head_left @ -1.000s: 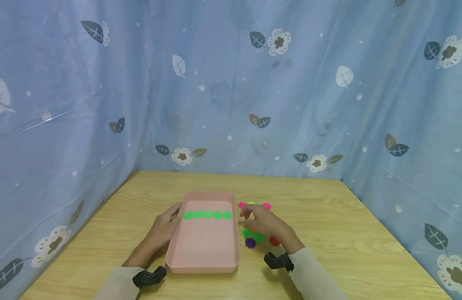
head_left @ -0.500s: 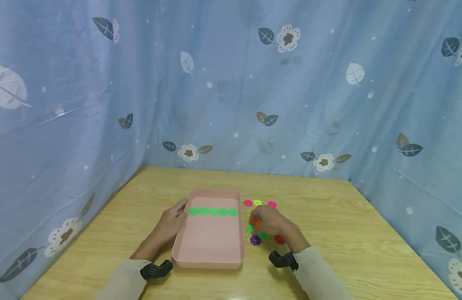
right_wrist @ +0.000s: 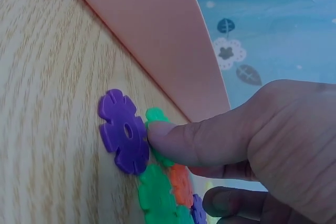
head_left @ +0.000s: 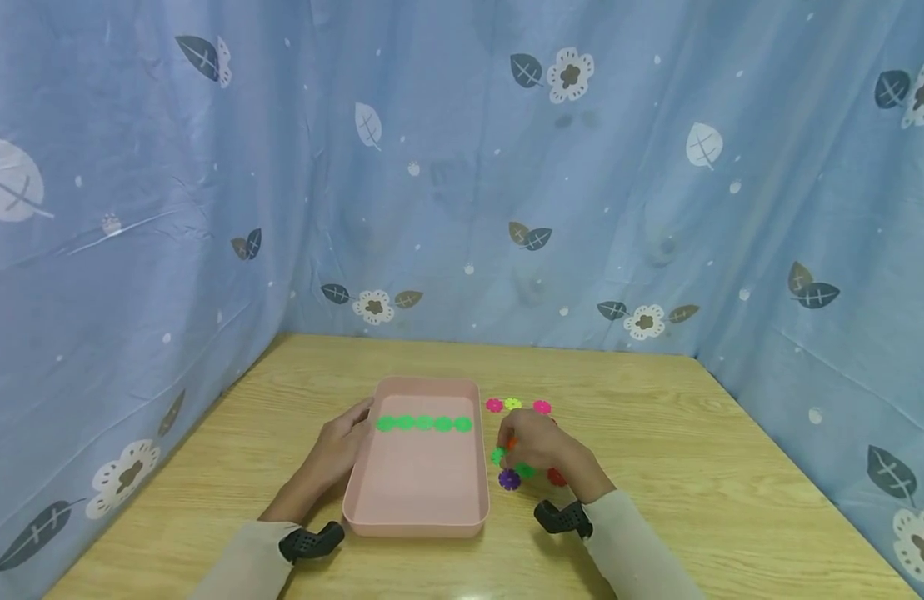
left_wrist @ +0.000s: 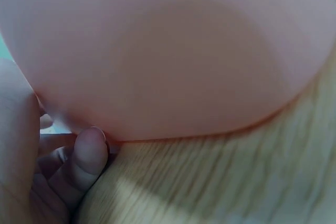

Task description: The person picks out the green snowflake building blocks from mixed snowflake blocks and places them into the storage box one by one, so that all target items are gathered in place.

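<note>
The little green flower piece (head_left: 497,456) lies just right of the pink tray (head_left: 417,492), at the tips of the right hand (head_left: 535,440). The thumb touches it and a finger bends in on the far side, so it looks pinched; I guess that's because it is thin and small. A purple flower (right_wrist: 125,132), another green flower (right_wrist: 156,195) and an orange flower (right_wrist: 181,184) lie close by, maybe so one short reach gets any of them. The left hand (head_left: 336,450) holds the tray by its left wall, I think so it can't slide. Inside, a row of green flowers (head_left: 424,423) goes across the far half, side by side, perhaps to keep one colour together. Everything sits on the wooden surface (head_left: 619,433), with a blue cloth (head_left: 462,167) behind.
</note>
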Available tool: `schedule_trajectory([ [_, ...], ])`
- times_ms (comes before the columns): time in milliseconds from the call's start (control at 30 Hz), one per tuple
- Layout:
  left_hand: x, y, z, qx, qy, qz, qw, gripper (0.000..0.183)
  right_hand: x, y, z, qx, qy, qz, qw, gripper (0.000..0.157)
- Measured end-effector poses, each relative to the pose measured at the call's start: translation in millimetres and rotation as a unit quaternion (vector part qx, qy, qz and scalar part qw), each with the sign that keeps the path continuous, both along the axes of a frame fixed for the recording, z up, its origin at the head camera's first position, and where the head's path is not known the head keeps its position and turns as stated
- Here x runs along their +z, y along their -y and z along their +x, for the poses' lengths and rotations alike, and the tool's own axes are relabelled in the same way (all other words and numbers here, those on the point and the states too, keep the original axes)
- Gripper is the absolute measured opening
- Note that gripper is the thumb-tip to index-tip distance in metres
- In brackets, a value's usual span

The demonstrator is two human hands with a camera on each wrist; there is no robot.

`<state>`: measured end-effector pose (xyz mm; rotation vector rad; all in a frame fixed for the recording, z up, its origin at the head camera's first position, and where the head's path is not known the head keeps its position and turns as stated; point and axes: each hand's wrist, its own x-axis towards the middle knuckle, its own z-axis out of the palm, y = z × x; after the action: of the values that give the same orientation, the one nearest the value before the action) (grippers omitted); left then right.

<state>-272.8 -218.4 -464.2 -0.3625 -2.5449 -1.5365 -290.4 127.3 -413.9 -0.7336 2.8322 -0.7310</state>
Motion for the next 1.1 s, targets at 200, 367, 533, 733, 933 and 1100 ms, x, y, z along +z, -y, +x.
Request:
schedule_trajectory([
  [200,1.3,-1.0,0.0,0.002,0.003,-0.003,1.0,0.052,-0.7,3.4,0.1,-0.001,0.001,-0.013,1.0,0.02],
  [367,0.4,-1.2,-1.7,0.005,0.0,-0.008,1.0,0.051,-0.7,5.0,-0.9,0.001,-0.002,-0.011,1.0,0.02],
  [533,-1.3,-0.3,-2.8,0.006,-0.001,-0.012,0.9999,0.052,0.5,4.4,-1.8,0.011,0.006,-0.019,1.0,0.019],
  [733,-1.9,-0.4,-2.5,0.006,0.004,-0.004,1.0,0.052,-1.7,4.5,-2.6,0.011,0.007,-0.027,1.0,0.019],
  [933,-0.9,-0.6,-1.2,0.006,0.007,-0.002,1.0,0.052,-3.8,5.2,-3.3,0.015,-0.006,-0.028,0.999,0.023],
  [1100,1.5,-1.5,-1.0,0.01,0.009,-0.003,0.9999,0.051,-5.0,6.2,-5.0,0.011,-0.001,-0.039,0.999,0.027],
])
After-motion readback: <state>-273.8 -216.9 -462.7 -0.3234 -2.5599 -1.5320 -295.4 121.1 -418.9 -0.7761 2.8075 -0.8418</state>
